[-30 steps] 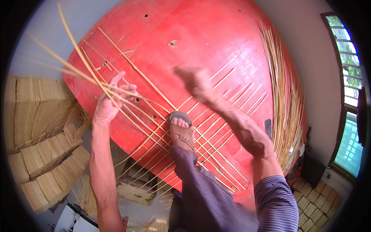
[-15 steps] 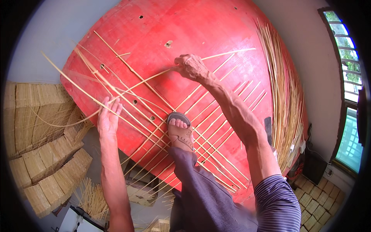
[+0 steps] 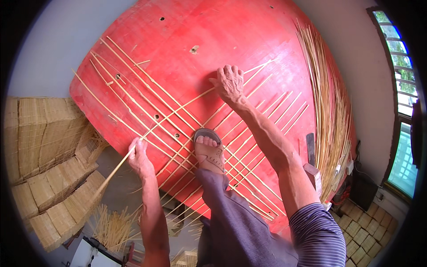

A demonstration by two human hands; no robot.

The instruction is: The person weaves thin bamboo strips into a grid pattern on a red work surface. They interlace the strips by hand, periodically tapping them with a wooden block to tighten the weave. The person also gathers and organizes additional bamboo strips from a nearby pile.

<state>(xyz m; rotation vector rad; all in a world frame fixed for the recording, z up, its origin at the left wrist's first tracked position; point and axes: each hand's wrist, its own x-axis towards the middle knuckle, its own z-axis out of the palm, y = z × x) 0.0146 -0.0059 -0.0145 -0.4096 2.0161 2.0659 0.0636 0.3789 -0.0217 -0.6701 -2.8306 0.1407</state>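
Observation:
A lattice of crossed pale bamboo strips (image 3: 262,192) lies on a red board (image 3: 249,26). One long bamboo strip (image 3: 184,106) runs slantwise over several others, from the lower left up toward the right. My left hand (image 3: 142,161) is closed on it at the board's left edge, thumb and fingers pressed together. Farther up, my right hand (image 3: 230,84) has its fingers curled over the same strip, knuckles upward; its fingertips are hidden. My sandalled foot (image 3: 209,153) stands on the lattice between both arms.
A long sheaf of thin strips (image 3: 327,111) lies along the board's right side. Stacked pale bundles (image 3: 49,133) stand at the left, and more bundles (image 3: 362,233) at the lower right. A dark flat tool (image 3: 310,149) lies near my right forearm. Loose short pieces (image 3: 113,227) are below left.
My left hand has moved down and right, closing on the slanting strip. My right hand has shifted slightly right along it. The raised long strips at left now lie lower on the board.

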